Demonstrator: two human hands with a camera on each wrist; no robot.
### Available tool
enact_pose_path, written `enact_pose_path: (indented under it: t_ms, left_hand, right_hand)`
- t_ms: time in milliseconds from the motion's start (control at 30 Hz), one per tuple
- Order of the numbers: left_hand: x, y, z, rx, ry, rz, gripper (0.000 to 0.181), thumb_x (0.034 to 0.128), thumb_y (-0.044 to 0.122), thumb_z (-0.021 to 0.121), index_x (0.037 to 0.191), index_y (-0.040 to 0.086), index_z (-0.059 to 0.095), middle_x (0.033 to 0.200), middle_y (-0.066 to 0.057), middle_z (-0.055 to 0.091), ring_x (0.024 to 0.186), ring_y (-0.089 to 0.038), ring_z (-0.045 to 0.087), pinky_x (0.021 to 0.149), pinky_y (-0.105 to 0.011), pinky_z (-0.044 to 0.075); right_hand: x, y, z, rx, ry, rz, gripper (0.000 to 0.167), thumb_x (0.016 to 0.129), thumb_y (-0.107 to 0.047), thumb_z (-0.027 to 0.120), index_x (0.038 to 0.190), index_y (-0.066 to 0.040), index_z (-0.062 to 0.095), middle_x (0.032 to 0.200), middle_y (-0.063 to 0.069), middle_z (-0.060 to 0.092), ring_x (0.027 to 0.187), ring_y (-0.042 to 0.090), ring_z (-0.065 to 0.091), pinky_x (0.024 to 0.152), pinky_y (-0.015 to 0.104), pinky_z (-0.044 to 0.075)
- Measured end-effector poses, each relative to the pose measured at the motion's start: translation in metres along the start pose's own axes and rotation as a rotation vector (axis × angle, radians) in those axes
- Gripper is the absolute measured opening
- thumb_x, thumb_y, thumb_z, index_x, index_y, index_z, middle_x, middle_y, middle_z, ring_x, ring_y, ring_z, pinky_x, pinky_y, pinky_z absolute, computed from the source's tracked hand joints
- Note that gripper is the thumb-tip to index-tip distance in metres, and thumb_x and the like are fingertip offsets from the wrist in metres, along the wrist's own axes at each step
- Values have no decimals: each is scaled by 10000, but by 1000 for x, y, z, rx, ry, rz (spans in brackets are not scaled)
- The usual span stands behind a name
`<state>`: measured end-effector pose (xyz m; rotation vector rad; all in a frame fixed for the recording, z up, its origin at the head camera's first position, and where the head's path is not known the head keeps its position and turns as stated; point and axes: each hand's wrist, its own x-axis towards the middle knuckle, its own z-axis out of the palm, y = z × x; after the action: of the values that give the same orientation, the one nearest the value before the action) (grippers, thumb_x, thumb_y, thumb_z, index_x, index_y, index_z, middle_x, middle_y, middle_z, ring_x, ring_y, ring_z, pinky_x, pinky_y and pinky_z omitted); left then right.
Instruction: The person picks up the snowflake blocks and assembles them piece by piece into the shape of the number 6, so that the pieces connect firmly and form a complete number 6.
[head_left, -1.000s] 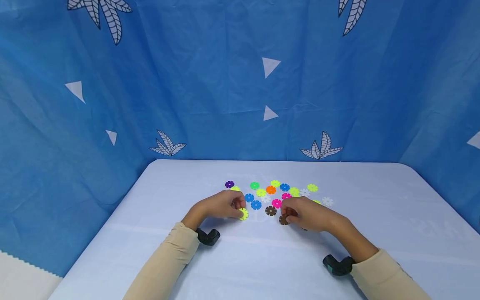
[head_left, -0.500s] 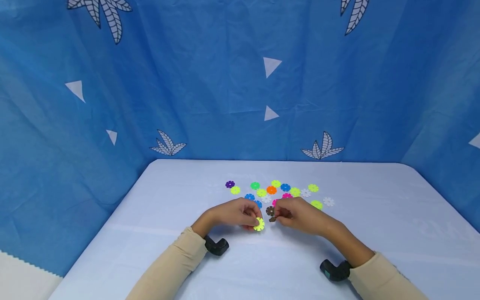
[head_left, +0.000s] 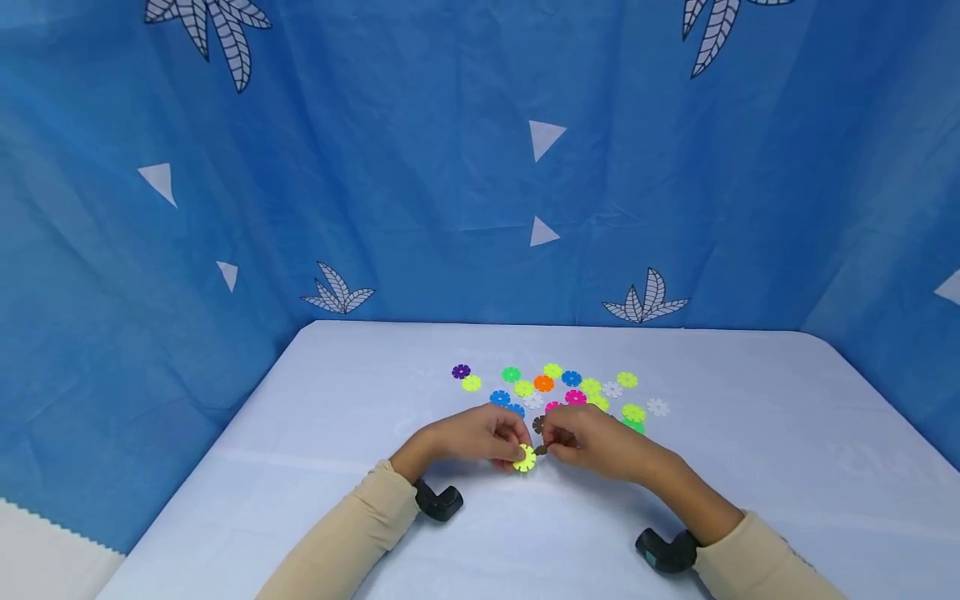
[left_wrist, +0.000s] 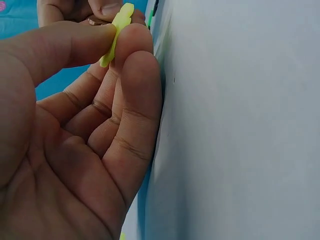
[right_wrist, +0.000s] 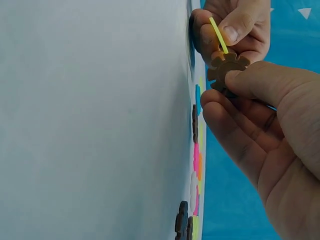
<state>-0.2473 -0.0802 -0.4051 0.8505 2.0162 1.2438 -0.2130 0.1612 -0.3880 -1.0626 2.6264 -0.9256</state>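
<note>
My left hand (head_left: pixel 486 435) pinches a yellow notched disc (head_left: pixel 524 458) between thumb and index finger, just above the white table. My right hand (head_left: pixel 600 440) pinches a brown notched disc (right_wrist: pixel 226 70) by thumb and fingers. In the right wrist view the yellow disc stands edge-on and its lower end meets the rim of the brown one; whether their slots are joined I cannot tell. The left wrist view shows the yellow disc (left_wrist: pixel 118 35) between thumb and fingertip, with only a sliver of the brown disc (left_wrist: pixel 97 21) behind it.
Loose discs lie scattered behind the hands, among them a purple disc (head_left: pixel 461 372), an orange disc (head_left: pixel 543 383) and a white disc (head_left: pixel 657 407). Another brown disc (head_left: pixel 537 425) lies close to the right fingertips. A blue curtain (head_left: pixel 465 167) hangs behind the white table (head_left: pixel 360 367).
The left hand has carried the yellow disc right and nearer the body. The right hand has lifted the brown disc and brought it left, so the two discs now meet.
</note>
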Motion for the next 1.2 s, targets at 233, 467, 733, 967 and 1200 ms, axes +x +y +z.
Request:
enact_pose_path:
  t_ms: [233,467,733,967,1200]
  left_hand:
    - [2,-1,3,1,12,-2,41,965,39,667,995,47,693,838,-49,700,711,-168,663,706,-298,569]
    - [1,-1,3,30,30,-14,57,959,21,675,989,65,694,836,-50,699,707,-177,670,705,-306,576]
    - [3,-1,7,71,20,-6,54,955,19,688,979,66,695,816,-30,696,698,-154,671,698,-284,571]
    - [3,1,10,116,40,-23,73,944,19,701,961,90,696,789,-27,688,679,-150,665,688,-271,564]
    - [3,4,12,140,60,-38,93,932,13,714,945,104,699,775,-29,680,669,-156,657,688,-267,562]
  right_hand:
    - [-2,3,0,43,11,-15,182,887,6,745,914,-144,646,961,-63,666,852,88,626,747,217,546]
    - [0,2,5,47,-4,-20,170,890,4,749,905,-141,661,902,-77,643,845,70,626,754,222,547]
    - [-3,4,8,6,34,-33,189,858,-20,801,826,-159,677,800,-141,615,755,47,576,663,229,531]
    - [-4,5,10,15,45,-52,174,854,-15,804,821,-144,691,779,-126,618,742,44,574,654,230,529]
    - [-3,3,12,9,45,-33,150,848,-13,807,834,-130,715,771,-148,604,725,56,568,649,233,529]
